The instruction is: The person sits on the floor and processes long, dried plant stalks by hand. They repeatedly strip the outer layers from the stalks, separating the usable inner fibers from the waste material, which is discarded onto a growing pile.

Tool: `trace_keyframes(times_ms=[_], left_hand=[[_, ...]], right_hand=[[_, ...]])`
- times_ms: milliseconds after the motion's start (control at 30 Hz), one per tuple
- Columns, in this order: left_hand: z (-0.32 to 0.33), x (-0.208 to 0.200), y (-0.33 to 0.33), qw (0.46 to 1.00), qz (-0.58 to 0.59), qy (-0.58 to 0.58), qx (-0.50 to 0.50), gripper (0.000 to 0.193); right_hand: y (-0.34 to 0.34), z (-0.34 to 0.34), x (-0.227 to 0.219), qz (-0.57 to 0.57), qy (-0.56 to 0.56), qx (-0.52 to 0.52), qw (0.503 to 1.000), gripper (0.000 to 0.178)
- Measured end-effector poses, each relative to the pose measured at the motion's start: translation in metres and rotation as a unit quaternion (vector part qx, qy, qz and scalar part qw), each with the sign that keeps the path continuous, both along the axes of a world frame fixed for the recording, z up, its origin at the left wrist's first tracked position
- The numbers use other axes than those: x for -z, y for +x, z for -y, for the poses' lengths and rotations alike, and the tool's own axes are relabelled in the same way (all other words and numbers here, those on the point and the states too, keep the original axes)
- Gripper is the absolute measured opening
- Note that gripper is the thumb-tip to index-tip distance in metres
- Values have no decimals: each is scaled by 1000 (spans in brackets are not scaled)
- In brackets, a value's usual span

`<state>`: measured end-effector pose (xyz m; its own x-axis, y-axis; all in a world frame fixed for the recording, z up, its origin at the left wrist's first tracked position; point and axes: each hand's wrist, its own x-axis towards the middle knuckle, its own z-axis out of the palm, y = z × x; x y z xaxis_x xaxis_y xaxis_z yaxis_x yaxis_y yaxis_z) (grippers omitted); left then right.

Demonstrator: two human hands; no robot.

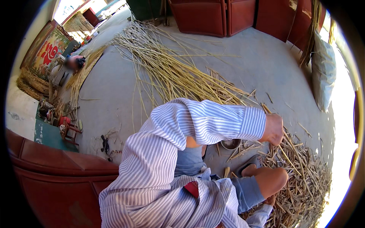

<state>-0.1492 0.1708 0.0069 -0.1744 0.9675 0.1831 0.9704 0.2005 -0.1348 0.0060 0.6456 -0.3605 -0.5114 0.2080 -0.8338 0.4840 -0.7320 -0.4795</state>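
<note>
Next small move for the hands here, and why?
I'd probably bring the left hand back toward the right hand, so both could work on one stalk. The hands are well apart: the right is low beside the bent knee, while a thin stalk slants from near the left over the short pieces. The fingers' grip is hidden, so check that first.

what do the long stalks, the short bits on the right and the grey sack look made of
Long stalks: probably dried plant stems; yellow-tan, thin and mostly straight, with a slight sheen.
Short bits: likely dry plant matter too; duller brown-tan, in narrow, broken-looking pieces.
Grey sack: perhaps plastic, judging by its creases and faint shine; any weave is too small to tell.
</note>
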Motion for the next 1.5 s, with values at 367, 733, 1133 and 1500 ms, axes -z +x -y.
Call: trace_keyframes(times_ms=[367, 733, 1133, 1500], left_hand=[[285, 117, -81, 814, 19, -239, -530, 12], [75, 116, -16, 945, 152, 20, -288, 16], [5, 161, -39, 925, 281, -39, -254, 22], [-54, 122, -82, 954, 1, 158, -256, 45]], right_hand=[[-52, 26, -2, 8, 28, -31, 999, 21], [-144, 57, 12, -18, 56, -107, 993, 21], [-324, 105, 43, -86, -25, 28, 996, 27], [-264, 93, -76, -282, -31, 12, 959, 25]])
